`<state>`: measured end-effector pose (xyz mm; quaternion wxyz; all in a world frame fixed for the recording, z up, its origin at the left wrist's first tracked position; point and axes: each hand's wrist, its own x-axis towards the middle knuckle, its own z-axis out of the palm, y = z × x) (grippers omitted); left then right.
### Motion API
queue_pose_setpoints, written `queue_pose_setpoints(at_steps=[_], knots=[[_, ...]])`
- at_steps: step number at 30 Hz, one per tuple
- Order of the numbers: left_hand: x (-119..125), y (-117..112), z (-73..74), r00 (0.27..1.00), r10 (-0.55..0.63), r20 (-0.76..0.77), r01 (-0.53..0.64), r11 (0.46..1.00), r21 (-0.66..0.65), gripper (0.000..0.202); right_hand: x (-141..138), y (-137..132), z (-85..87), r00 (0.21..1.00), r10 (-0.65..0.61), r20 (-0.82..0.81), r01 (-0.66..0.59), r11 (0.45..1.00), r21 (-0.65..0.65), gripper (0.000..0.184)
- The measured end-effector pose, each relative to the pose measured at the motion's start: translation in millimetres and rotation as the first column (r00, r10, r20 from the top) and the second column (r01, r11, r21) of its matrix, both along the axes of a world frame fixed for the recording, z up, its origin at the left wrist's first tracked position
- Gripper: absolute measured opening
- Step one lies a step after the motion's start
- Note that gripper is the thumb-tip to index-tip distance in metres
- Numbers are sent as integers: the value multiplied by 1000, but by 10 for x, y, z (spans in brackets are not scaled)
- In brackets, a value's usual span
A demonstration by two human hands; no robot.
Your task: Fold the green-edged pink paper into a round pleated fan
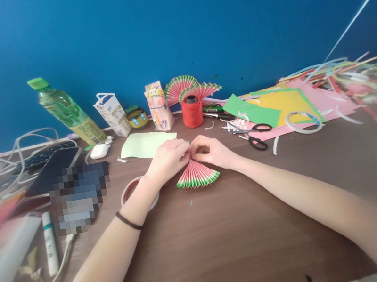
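A pleated paper fan point(197, 176), pink with a green rim, lies spread toward me on the brown table point(225, 240). My left hand point(166, 160) and my right hand point(212, 151) meet at its folded top, each with fingers pinched on the pleats there. A roll of tape point(128, 192) lies partly under my left wrist. A pale green paper sheet point(144, 144) rests just beyond my hands.
Black scissors point(257, 136), a tape ring point(303, 122) and coloured sheets point(286, 102) lie to the right, with paper strips point(353, 74) beyond. Along the back stand a red cup with finished fans point(191, 104), cartons point(111, 114) and a green bottle point(65, 112). At left lie a phone, cables and a marker point(50, 244).
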<state>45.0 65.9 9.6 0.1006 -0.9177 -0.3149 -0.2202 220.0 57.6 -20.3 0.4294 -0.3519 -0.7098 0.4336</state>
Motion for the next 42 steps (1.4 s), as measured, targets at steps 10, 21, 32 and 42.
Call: queue_pose_setpoints(at_steps=[10,21,32,42], knots=[[-27,0,1,988,-79,-131,105,974,202,19,2,38,-35,999,-46,-10,46,999,-8,9],[-22,-16,-4,997,-73,4,72,994,76,20,53,44,20,999,-5,51,4,1000,24,8],[-35,-27,8,998,-63,-32,67,986,150,23,36,17,30,998,-57,-26,54,995,-84,9],[-10,-35,-35,983,-29,182,41,997,-62,14,-6,-55,41,965,-221,143,175,944,279,4]])
